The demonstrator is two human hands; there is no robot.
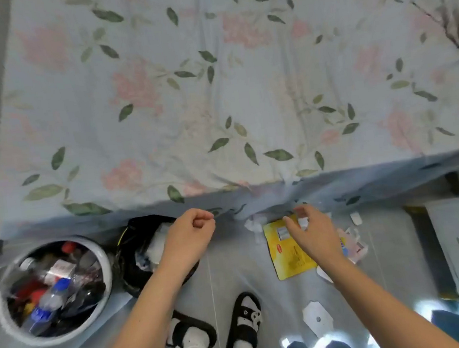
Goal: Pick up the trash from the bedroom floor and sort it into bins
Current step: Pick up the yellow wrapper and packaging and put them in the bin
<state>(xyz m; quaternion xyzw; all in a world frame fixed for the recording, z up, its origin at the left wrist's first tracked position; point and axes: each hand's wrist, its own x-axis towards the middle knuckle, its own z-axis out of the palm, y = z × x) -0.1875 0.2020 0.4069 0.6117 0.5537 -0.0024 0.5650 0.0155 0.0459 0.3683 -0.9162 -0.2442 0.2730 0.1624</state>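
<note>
Above the floor by the bed's near edge, right hand (311,233) reaches down w/ fingers spread & curled, fingertips pinching a small white scrap (302,222); whether it's fully lifted off, can't tell. Left hand (190,234) hangs loosely fisted over the black bin (135,257), fingers curled in, nothing visible in it.

Under the right hand: a yellow wrapper (287,250), flat, creased, w/ a small red logo & a pale square patch near its top; right side covered by the hand. Just right of it a pink-and-white wrapper (356,248), crumpled, partly hidden by the wrist. More white paper bits (252,225) sit close to the bed's hanging sheet. A larger white piece w/ a hole (317,319) lies nearer the feet, apart from the rest.

Black bin, lined w/ a dark bag, holds white crumpled stuff. Left of it, touching or nearly so, a white round bin (101,261) w/ clear liner, full of plastic bottles (53,297) w/ blue & red caps.

Floral bedsheet (214,90) fills the far side. Sandals (244,322) & white socks at the near edge.
</note>
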